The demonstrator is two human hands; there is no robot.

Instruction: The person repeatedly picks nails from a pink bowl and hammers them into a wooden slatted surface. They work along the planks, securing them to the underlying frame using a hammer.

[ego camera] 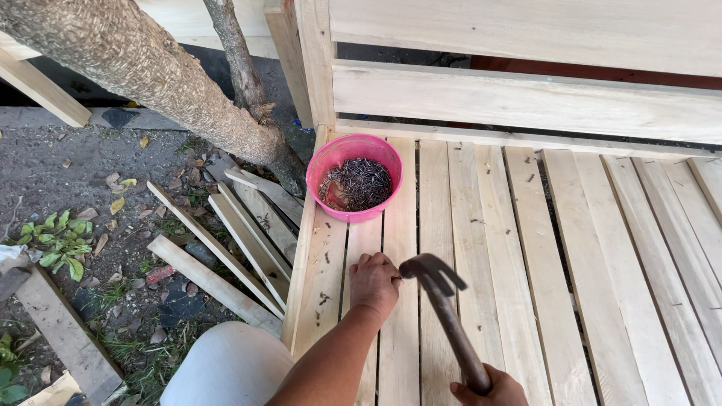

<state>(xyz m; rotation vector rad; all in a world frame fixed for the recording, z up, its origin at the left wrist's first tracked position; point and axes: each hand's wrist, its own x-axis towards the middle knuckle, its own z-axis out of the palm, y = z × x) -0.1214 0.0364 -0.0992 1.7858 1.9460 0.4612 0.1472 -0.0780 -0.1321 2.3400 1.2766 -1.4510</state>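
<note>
Left hand point(374, 282) curls, fingertips pinched together on the slatted bench point(519, 248); right hand point(489, 391) grips a hammer point(444, 308), pink nail bowl point(354, 177) beyond.

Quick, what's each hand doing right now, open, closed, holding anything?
Left hand: closed, fingertips pinched down on a wooden slat; what it pinches is too small to tell.
Right hand: closed around the hammer handle.
</note>
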